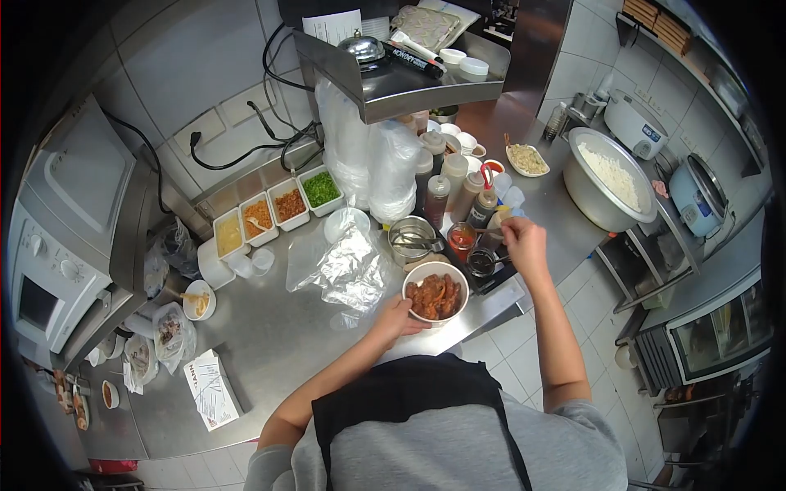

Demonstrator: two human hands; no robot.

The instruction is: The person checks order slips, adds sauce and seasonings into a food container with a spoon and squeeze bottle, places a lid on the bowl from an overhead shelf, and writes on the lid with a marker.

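Observation:
A white bowl of reddish-brown glazed food pieces is at the counter's front edge, with my left hand closed on its left side. My right hand is pinched on a thin utensil handle, above and right of two small sauce containers. One container has orange-red sauce, the other dark sauce. Where the utensil's far end rests is hard to make out. Just behind the bowl stands a metal pot with utensils in it. Squeeze bottles stand behind the sauces.
Crumpled foil lies left of the bowl, below four topping trays. A large rice bowl stands at the right, a printed box at lower left. A metal shelf overhangs the counter's back.

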